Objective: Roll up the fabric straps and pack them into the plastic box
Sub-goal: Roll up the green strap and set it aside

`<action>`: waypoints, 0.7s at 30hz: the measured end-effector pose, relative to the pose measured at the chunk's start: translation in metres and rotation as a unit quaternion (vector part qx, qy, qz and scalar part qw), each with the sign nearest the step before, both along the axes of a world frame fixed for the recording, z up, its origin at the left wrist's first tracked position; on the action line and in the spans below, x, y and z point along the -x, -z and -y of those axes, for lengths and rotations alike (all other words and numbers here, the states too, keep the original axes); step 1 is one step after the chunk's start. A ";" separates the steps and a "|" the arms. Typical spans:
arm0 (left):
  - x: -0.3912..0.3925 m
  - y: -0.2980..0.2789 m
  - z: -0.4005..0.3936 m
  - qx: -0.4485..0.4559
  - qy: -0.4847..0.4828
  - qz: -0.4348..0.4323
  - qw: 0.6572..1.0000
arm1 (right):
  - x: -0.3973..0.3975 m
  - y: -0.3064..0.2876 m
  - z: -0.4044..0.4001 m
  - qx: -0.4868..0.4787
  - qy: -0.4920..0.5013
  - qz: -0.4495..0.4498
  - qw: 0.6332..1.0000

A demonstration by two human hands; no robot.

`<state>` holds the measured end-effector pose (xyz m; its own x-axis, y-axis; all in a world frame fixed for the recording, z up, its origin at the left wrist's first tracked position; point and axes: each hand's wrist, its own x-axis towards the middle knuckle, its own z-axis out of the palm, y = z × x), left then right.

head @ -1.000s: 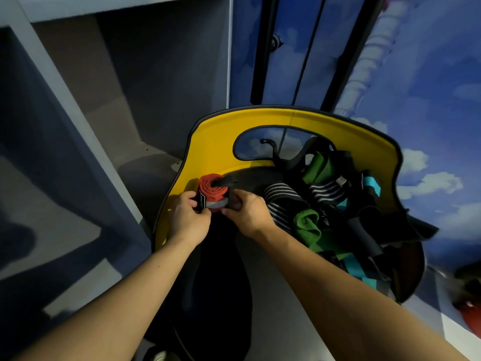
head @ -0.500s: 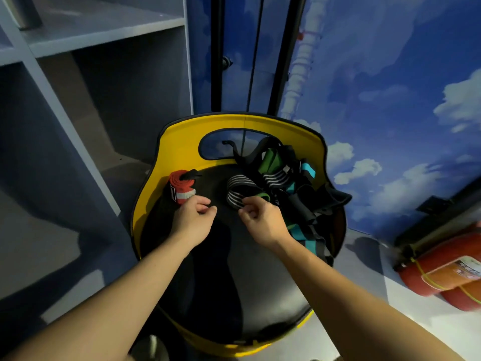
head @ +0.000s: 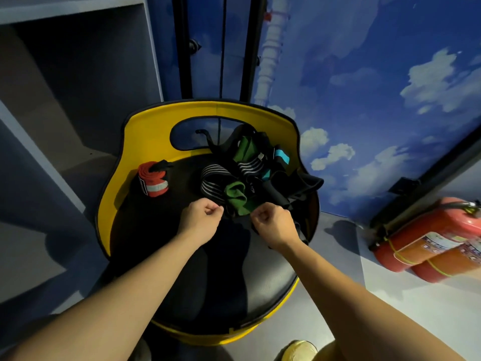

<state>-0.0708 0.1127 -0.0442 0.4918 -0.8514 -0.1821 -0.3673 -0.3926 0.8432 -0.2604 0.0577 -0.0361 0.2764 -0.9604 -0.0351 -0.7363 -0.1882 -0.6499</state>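
Grey shelving (head: 78, 105) stood at the left beside a wall painted with blue sky and clouds (head: 377, 95). On the black seat of a yellow-backed chair (head: 161, 118), the rolled red strap (head: 153, 181) lay on its own at the seat's left edge, released since a second earlier, when both hands had gripped it. The left hand (head: 201, 217) had since moved right toward the tangled pile of straps (head: 250, 173), fingers curled, thumb and forefinger closed at the edge of a black-and-white striped strap (head: 214, 182); whether they gripped it could not be told. The right hand (head: 273, 225), fingers likewise curled, pinched dark fabric just below a green strap (head: 238, 199). At far right, two red fire extinguishers (head: 429, 243) lay on the floor, having come into view as the camera turned.
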 end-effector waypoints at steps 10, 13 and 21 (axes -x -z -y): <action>-0.004 0.017 0.076 -0.032 -0.043 -0.036 0.998 | -0.039 0.008 0.052 0.014 -0.005 -0.028 0.999; -0.004 0.027 0.097 -0.062 -0.050 -0.031 0.996 | -0.056 0.016 0.064 0.012 -0.016 -0.061 0.998; -0.007 0.042 0.114 -0.039 -0.056 -0.017 0.998 | -0.070 0.038 0.082 0.014 -0.022 -0.129 0.991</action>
<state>-0.0637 -0.0010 -0.0858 0.5749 -0.7742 -0.2648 -0.2886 -0.4947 0.8197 -0.1906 -0.0242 -0.0740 0.3033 -0.9492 -0.0835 -0.8681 -0.2391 -0.4349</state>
